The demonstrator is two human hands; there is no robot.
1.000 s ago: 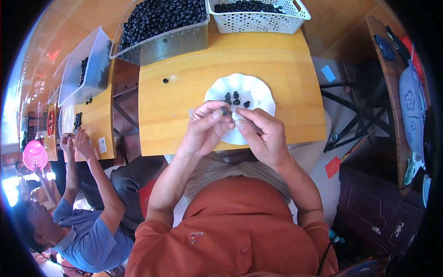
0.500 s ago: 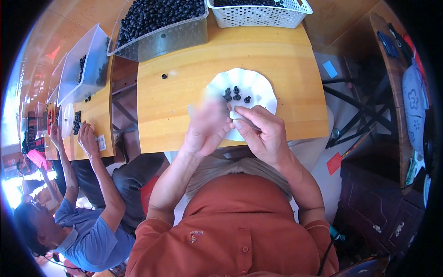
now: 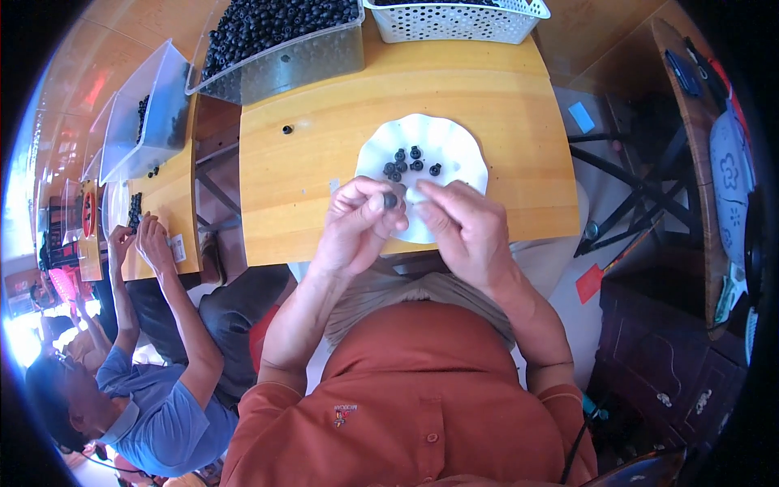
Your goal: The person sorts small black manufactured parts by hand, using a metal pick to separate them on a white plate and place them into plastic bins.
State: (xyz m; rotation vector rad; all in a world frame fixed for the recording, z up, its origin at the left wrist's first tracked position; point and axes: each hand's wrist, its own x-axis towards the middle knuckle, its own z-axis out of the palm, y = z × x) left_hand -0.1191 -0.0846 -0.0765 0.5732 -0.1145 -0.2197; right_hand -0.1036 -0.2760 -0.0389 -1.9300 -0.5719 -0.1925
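both hands are sitting lower over the plate (image 3: 454, 150) than before. left hand (image 3: 357, 223) is pinching a small black part (image 3: 390, 200) at its fingertips; right hand (image 3: 462, 223) is curling beside it, grip unclear. more parts (image 3: 410, 162) are lying on the plate.

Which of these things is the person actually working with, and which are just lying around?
In use: left hand pinching a small black part; right hand; white scalloped plate; black parts on it; clear bin of black parts.

Lying about: white mesh basket; stray black part; blue card.
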